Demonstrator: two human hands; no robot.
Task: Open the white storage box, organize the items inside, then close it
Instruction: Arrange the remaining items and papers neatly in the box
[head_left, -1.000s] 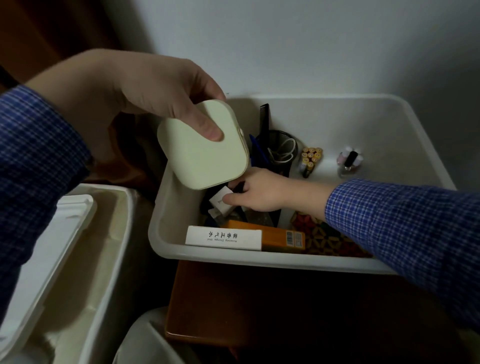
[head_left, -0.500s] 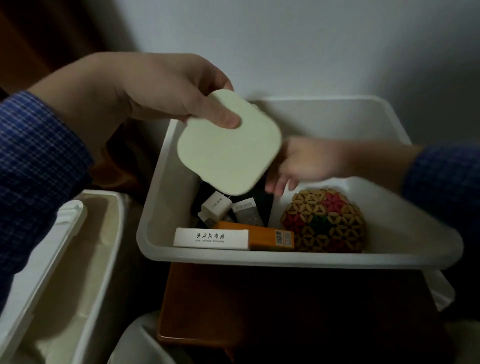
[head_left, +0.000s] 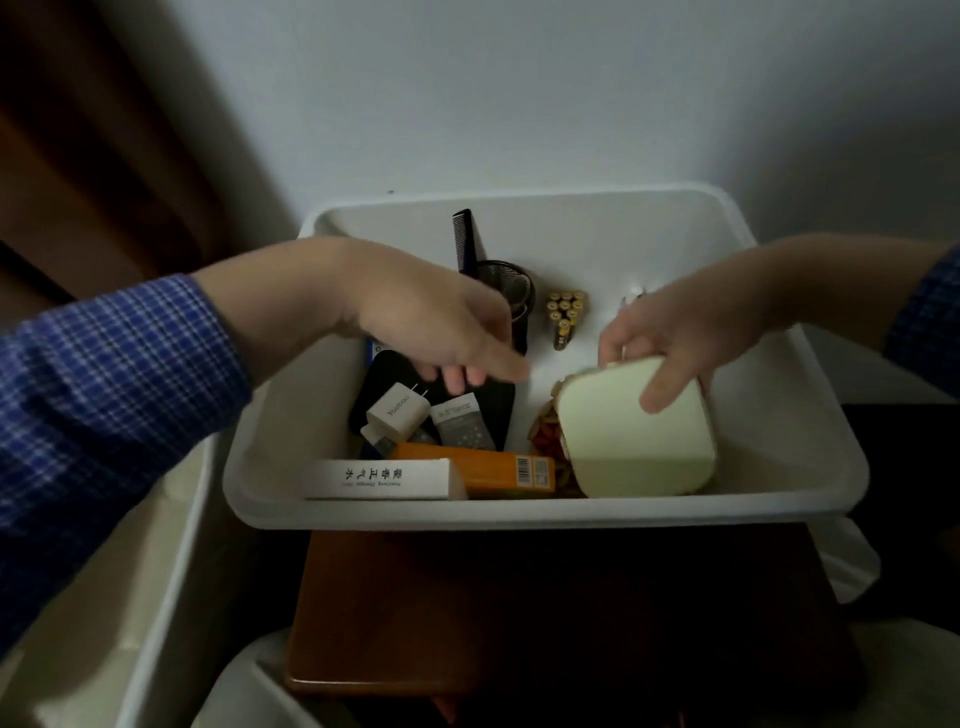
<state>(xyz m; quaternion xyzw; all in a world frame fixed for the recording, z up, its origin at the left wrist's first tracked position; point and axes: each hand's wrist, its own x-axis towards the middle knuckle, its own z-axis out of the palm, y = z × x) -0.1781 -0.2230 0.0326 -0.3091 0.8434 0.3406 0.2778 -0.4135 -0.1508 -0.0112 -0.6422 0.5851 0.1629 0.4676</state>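
Head view: the open white box (head_left: 545, 512) sits on a brown stand (head_left: 467, 613) against the wall. The right hand (head_left: 680, 332) grips a pale case (head_left: 634, 436) by its top edge, tilted over the patterned ball (head_left: 545, 436) at the box's front right corner. The left hand (head_left: 441, 322) hovers relaxed and empty above a charger (head_left: 396, 410). The case looks light, stiff and smooth, best pinched across its edges. An orange carton (head_left: 493, 470) lies lengthwise along the front wall.
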